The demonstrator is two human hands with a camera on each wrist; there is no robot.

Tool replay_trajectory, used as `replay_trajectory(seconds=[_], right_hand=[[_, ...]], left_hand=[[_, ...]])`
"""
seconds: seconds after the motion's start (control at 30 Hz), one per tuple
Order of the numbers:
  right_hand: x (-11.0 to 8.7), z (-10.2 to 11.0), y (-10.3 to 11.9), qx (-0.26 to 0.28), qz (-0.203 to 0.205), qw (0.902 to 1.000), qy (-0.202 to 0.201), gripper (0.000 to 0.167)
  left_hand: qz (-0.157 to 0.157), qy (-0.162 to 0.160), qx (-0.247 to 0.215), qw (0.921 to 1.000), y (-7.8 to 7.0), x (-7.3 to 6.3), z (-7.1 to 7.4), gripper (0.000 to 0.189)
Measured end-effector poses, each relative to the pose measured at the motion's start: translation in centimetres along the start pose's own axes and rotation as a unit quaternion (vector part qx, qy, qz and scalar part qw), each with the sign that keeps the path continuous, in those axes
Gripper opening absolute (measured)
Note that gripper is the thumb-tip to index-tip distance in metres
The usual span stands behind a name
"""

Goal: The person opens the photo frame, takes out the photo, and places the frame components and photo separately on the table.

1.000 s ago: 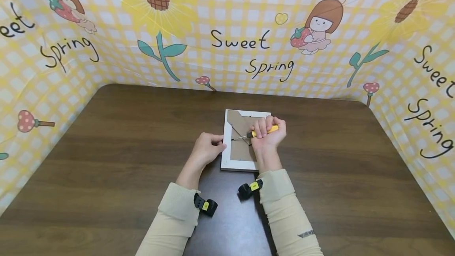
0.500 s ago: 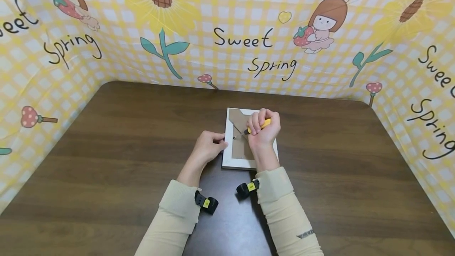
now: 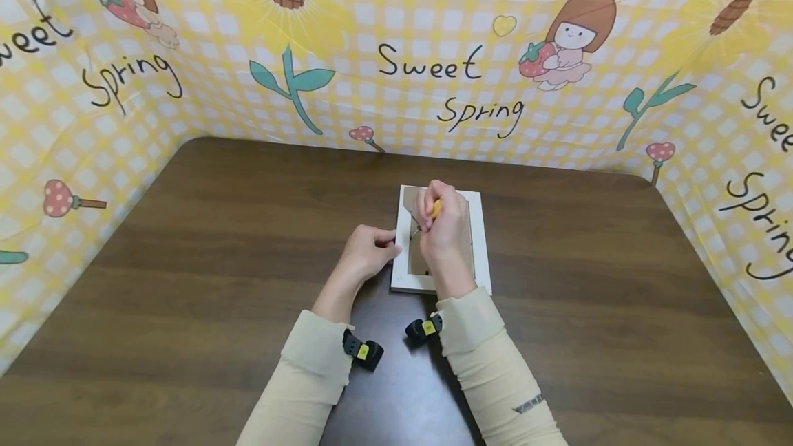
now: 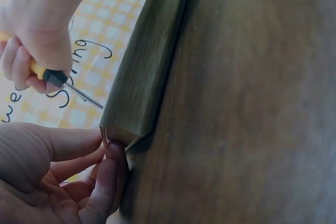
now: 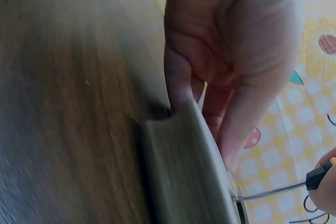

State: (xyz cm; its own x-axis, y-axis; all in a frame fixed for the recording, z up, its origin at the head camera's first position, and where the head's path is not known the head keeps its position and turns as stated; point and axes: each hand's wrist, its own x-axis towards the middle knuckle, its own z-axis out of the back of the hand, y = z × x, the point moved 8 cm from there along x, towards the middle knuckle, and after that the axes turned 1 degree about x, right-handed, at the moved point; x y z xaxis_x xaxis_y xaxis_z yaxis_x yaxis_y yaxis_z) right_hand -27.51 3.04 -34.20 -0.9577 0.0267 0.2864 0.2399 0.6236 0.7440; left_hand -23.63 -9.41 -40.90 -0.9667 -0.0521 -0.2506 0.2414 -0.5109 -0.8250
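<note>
A white picture frame (image 3: 401, 263) lies back side up on the table, its brown backing board (image 3: 420, 260) showing. My left hand (image 3: 365, 253) pinches the frame's left edge, thumb and fingers on either side of it in the left wrist view. My right hand (image 3: 446, 226) is wrapped around the yellow handle of a screwdriver (image 4: 84, 97), above the backing. The screwdriver's thin metal shaft slants down to the frame's inner left edge, and its tip is hidden behind the border in the left wrist view. Small dark tabs show along the inner rim.
The frame lies near the middle of a dark brown wooden table (image 3: 248, 226). A yellow checked cloth (image 3: 334, 33) with printed flowers and lettering stands around its back and sides. Each sleeve cuff bears a black wrist camera (image 3: 369, 355).
My right hand has moved left across the frame and turned, bringing the screwdriver handle from nearly flat to steeper. My left hand keeps its pinch on the frame's edge.
</note>
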Motion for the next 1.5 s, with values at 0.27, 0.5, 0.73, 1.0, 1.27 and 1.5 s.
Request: replay_trajectory(seconds=[0.27,0.5,0.73,1.0,1.27,1.5], right_hand=[[0.3,1.2,-0.1,0.037,-0.012,0.9986,-0.037,0.047],[0.8,2.8,-0.3,0.116,-0.043,0.9896,-0.074,0.048],[0.6,1.1,-0.1,0.033,-0.025,0.9989,-0.023,0.047],[0.3,-0.8,-0.7,-0.031,-0.011,0.9991,0.026,0.047],[-0.3,-2.3,-1.1,-0.085,-0.004,0.9939,0.07,0.047],[0.6,-0.2,-0.7,-0.003,-0.029,0.9995,0.011,0.046]], left_hand=[[-0.005,0.002,0.004,1.0,-0.2,0.1,-0.1,0.034],[-0.003,0.005,0.001,1.0,-0.1,0.2,-0.3,0.035],[-0.01,-0.002,0.002,0.9999,-0.3,0.3,-0.1,0.034],[-0.02,-0.002,0.008,0.9998,-0.4,0.3,0.2,0.033],[-0.026,-0.002,0.003,0.9997,-0.3,0.2,0.1,0.032],[-0.014,-0.008,-0.003,0.9999,0.1,0.1,0.3,0.033]])
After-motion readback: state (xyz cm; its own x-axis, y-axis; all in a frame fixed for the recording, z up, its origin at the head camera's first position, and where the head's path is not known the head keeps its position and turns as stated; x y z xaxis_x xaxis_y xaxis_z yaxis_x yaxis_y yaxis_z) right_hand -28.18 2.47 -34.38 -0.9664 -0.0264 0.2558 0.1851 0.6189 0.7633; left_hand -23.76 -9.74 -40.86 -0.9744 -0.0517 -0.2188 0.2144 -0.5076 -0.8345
